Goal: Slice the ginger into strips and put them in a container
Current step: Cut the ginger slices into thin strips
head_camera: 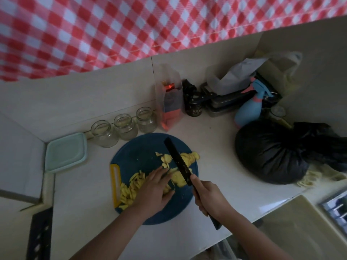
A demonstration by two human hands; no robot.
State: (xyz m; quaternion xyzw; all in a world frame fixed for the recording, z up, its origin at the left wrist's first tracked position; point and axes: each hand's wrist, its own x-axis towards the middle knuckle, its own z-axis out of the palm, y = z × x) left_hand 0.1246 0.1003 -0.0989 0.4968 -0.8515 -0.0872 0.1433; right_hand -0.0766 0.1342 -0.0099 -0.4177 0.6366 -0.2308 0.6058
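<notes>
A round dark blue cutting board (131, 152) lies on the white counter. Peeled yellow ginger pieces (189, 158) sit on its right half, and a heap of cut ginger strips (129, 192) lies at its left edge. My right hand (210, 197) grips the handle of a black knife (177, 160), whose blade lies across the ginger. My left hand (154, 190) rests on the board with fingertips on the ginger beside the blade. A pale green lidded container (65, 152) stands left of the board.
Three empty glass jars (123, 126) line the wall behind the board. A full black bag (270, 152), a blue spray bottle (249, 107) and a dark jar (194, 107) crowd the back right. A sink (293, 231) is at lower right.
</notes>
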